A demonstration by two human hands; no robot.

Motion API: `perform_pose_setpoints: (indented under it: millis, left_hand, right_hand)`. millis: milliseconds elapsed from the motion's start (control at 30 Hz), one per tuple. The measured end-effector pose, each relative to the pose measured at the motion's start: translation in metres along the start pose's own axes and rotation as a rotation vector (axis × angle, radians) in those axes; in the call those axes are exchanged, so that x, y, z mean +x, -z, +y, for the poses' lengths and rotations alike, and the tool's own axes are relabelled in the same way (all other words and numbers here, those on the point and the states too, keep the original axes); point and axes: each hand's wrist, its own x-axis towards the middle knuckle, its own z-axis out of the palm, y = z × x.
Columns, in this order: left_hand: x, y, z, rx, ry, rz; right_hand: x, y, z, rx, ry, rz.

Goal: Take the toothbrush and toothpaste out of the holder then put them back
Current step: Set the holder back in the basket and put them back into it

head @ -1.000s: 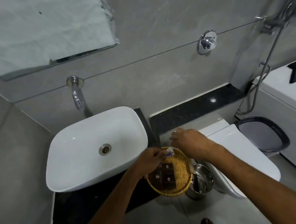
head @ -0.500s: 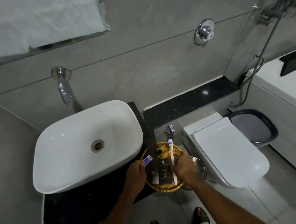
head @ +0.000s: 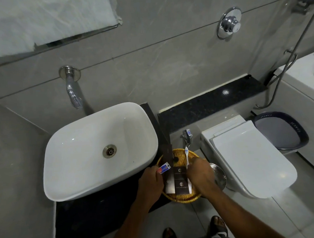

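Two items held clear above the wicker holder (head: 180,198), presumably just removed: left hand (head: 151,181) pinches toothpaste tube (head: 164,168) at holder's left rim; right hand (head: 201,174) grips toothbrush (head: 186,156), bristles pointing away. Holder sits on dark counter (head: 95,215) right of white basin (head: 79,157); grey-tiled bathroom.

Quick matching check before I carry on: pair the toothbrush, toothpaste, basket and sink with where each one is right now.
Things:
1. toothbrush
2. toothpaste
3. basket
4. sink

Places:
A. on the dark counter, left of the basket
B. in the right hand
C. in the left hand
D. under both hands, holding dark packets

Pairs: 1-B, 2-C, 3-D, 4-A
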Motion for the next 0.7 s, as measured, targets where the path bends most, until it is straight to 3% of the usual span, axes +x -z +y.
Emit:
perform_pose_setpoints:
  millis: [67,167,267,367,533,600,700]
  left_hand:
    - [0.002,0.005,0.007,0.011,-0.091,-0.148]
    - [0.013,0.002,0.031,0.086,-0.172,-0.464]
    - [0.027,-0.008,0.053,0.161,-0.256,-0.574]
    - [0.032,-0.018,0.059,0.101,-0.246,-0.502]
    - [0.017,-0.031,0.028,0.197,-0.250,-0.088]
    - [0.008,-0.037,0.011,0.378,-0.286,-0.050]
    - [-0.001,-0.047,-0.012,0.594,-0.320,-0.081]
  right_hand:
    - [-0.005,0.015,0.003,0.023,0.141,0.037]
    - [-0.008,0.035,0.010,-0.049,0.395,-0.130]
    - [-0.001,0.041,0.018,-0.218,0.419,-0.243]
    - [0.004,0.040,0.032,-0.196,0.340,-0.228]
    - [0.002,0.019,0.049,-0.116,-0.021,0.015]
    - [-0.002,0.007,0.050,-0.158,-0.116,0.020]
    - [-0.005,-0.010,0.046,-0.273,-0.101,-0.002]
